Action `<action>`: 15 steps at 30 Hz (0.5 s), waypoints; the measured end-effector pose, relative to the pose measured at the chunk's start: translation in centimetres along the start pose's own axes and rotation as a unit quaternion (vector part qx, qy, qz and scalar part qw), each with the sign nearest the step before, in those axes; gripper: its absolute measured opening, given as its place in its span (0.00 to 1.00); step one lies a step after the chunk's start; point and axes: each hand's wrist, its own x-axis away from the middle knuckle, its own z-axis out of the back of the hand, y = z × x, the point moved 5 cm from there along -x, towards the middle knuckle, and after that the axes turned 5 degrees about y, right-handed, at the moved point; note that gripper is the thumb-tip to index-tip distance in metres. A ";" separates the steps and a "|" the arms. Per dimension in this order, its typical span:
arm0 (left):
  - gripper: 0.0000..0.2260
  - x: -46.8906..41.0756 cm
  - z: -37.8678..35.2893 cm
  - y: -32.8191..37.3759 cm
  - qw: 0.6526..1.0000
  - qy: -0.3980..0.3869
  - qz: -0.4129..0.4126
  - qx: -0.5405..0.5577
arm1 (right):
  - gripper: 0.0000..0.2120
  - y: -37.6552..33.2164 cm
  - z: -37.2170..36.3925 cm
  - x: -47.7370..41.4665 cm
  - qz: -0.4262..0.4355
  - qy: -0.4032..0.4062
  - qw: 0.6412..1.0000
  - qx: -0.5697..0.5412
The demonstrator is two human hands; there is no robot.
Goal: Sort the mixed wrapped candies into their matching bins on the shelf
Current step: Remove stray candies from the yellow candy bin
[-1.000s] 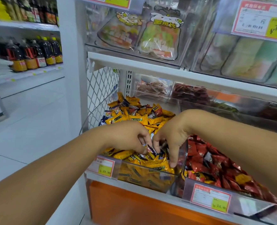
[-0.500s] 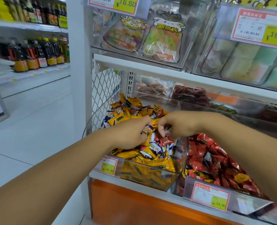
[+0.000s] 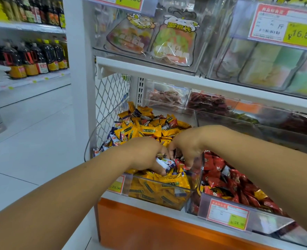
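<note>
- left hand (image 3: 145,156) over clear plastic bin (image 3: 149,192) of yellow wrapped candies (image 3: 149,131): fingers curled round white-and-blue wrapped candies (image 3: 164,162)
- right hand (image 3: 187,147) touching left hand, fingers curled down into bin; cannot tell whether it holds anything

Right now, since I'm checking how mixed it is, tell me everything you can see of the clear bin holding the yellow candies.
The clear plastic bin sits leftmost on the lower shelf, beside the red-candy bin. Round-cornered, it is heaped with yellow candies, a few blue-and-white and red ones mixed in. A price tag hangs on its front. The left-hand grip and right-hand grip dig into its front, the left seemingly pinching a blue-and-white candy.
</note>
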 end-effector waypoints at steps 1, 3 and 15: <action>0.20 0.1 0.2 -0.3 1.000 0.011 0.001 0.022 | 0.28 0.0 -0.2 -0.1 0.001 0.008 1.000 0.009; 0.19 0.4 0.8 -1.1 0.997 0.042 0.009 0.064 | 0.28 0.1 -0.3 -0.2 0.007 0.024 1.000 0.014; 0.05 2.8 4.0 -3.7 0.932 0.139 0.070 0.327 | 0.19 -0.2 -0.5 -0.1 0.032 0.043 0.993 -0.109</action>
